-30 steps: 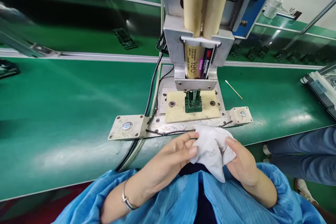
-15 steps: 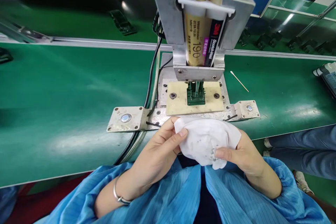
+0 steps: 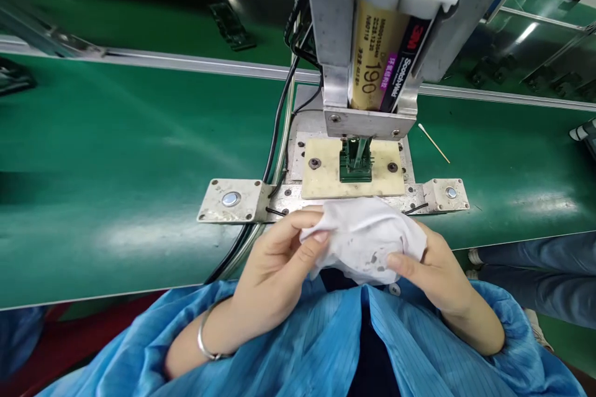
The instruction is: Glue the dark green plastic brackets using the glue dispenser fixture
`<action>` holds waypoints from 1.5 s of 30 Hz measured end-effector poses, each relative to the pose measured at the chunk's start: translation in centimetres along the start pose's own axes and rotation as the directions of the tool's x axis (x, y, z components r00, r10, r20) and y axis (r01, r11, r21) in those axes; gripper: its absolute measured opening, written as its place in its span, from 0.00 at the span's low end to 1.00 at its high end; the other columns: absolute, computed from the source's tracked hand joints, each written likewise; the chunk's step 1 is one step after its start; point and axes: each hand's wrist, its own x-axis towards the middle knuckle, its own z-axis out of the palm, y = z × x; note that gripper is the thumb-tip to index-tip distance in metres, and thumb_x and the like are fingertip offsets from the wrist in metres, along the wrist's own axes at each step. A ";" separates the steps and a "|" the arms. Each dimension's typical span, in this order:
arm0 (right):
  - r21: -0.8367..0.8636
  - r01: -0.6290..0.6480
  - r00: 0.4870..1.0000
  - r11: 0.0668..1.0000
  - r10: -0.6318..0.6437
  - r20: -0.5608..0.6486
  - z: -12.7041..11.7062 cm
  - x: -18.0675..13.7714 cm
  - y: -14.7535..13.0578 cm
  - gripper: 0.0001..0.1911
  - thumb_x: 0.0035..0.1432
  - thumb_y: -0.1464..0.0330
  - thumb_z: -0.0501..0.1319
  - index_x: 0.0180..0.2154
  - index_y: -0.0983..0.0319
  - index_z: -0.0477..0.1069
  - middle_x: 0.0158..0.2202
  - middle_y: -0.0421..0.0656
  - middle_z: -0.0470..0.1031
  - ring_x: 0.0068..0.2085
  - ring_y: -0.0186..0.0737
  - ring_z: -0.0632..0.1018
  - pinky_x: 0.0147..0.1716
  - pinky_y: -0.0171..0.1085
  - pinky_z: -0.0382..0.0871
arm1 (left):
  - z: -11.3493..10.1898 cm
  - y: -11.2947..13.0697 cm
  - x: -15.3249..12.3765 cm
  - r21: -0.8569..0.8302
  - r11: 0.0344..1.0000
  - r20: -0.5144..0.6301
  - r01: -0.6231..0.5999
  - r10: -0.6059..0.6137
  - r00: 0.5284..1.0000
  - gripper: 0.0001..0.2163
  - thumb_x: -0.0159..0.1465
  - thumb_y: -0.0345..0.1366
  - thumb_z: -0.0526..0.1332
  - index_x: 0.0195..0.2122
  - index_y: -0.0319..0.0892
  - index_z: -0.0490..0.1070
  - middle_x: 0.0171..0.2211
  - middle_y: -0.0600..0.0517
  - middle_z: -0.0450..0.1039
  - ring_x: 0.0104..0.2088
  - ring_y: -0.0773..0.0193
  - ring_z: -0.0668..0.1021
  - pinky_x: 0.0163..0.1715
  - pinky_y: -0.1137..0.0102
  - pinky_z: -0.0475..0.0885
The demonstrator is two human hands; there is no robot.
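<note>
A white cloth (image 3: 358,236) with dark smudges is stretched between my two hands, just in front of the dispensing fixture. My left hand (image 3: 279,267) pinches its left edge between thumb and fingers. On the other side my right hand (image 3: 435,270) grips the cloth, thumb on top beside the stains and fingers hidden beneath. Beyond the cloth a green plastic part (image 3: 356,164) sits on a cream plate (image 3: 323,183), below a twin adhesive cartridge (image 3: 384,65) in a metal holder.
Metal button boxes flank the fixture, one at left (image 3: 231,200) and one at right (image 3: 451,193). A cotton swab (image 3: 434,143) lies on the green bench (image 3: 139,155). Black cables (image 3: 274,130) run left of the fixture. Another person's legs (image 3: 535,273) show at right.
The cloth has been shifted and refolded between my hands, its left corner now bunched up in my left fingers. My view has turned a little, so the fixture appears farther right.
</note>
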 end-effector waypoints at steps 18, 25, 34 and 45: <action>0.149 -0.204 0.933 0.968 0.146 0.328 0.1 -0.6 0.7 0.15 0.56 0.57 0.68 0.37 0.63 0.75 0.32 0.42 0.74 0.33 0.37 0.74 0.35 0.34 0.70 | 0.8 0.4 0.3 0.069 0.997 0.289 -0.025 0.004 0.957 0.09 0.67 0.33 0.58 0.48 0.49 0.71 0.47 0.47 0.70 0.42 0.60 0.76 0.38 0.70 0.73; -0.002 -0.007 0.998 1.000 0.007 -0.070 -0.5 -2.2 1.2 0.28 0.55 0.52 0.67 0.53 0.56 0.69 0.48 0.48 0.73 0.38 0.45 0.75 0.37 0.41 0.73 | 1.6 -0.9 0.0 0.145 0.981 0.584 0.130 -0.191 0.789 0.09 0.66 0.38 0.57 0.36 0.39 0.75 0.33 0.47 0.72 0.28 0.65 0.72 0.28 0.72 0.69; 0.190 -0.118 0.981 0.975 0.085 0.176 0.8 -1.3 0.9 0.21 0.58 0.48 0.63 0.29 0.61 0.70 0.24 0.42 0.68 0.23 0.37 0.69 0.22 0.36 0.64 | 3.1 -2.7 -0.4 0.217 0.976 0.580 0.008 -0.135 0.803 0.07 0.64 0.32 0.57 0.32 0.39 0.75 0.31 0.47 0.73 0.29 0.61 0.75 0.29 0.69 0.71; 0.082 0.318 0.854 0.945 -0.247 -0.458 -6.6 0.2 -1.9 0.22 0.45 0.60 0.75 0.35 0.59 0.65 0.27 0.38 0.68 0.15 0.27 0.59 0.12 0.31 0.49 | 0.4 -0.2 0.1 0.311 0.948 0.333 -0.067 -0.043 0.942 0.06 0.63 0.29 0.61 0.37 0.42 0.79 0.32 0.47 0.77 0.32 0.61 0.77 0.33 0.69 0.73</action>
